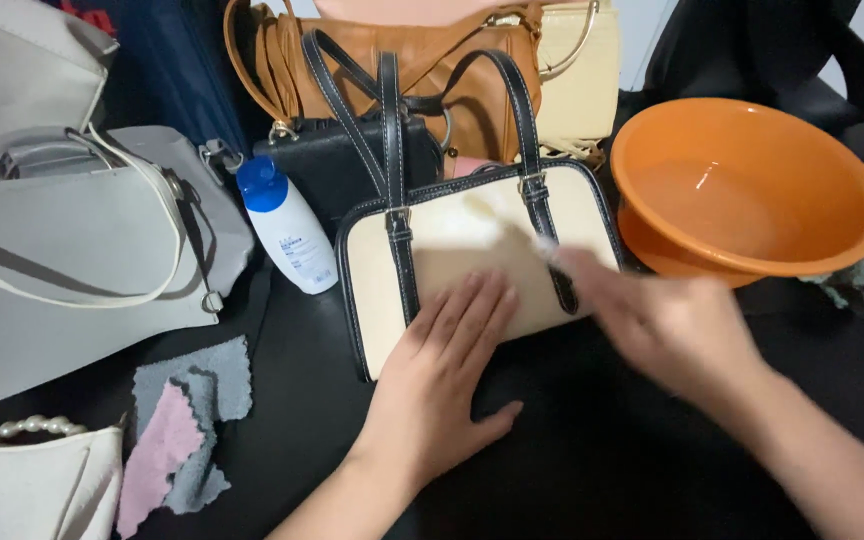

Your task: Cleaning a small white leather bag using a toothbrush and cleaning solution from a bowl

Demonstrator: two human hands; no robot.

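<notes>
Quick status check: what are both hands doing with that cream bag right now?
Left hand flat on cream handbag, pinning it. Right hand blurred, on bag's right side; grip unclear. Orange basin close at right.

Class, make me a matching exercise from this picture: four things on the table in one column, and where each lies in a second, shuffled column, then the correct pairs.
Things:
1. orange basin
2. white bottle with blue cap
3. cream handbag with black trim
4. grey and pink cloths

Places:
A. under the left hand
B. far right of the table
C. near left, by the pearl-handled bag
D. between the grey bag and the cream handbag

Pairs: 1-B, 2-D, 3-A, 4-C
</notes>
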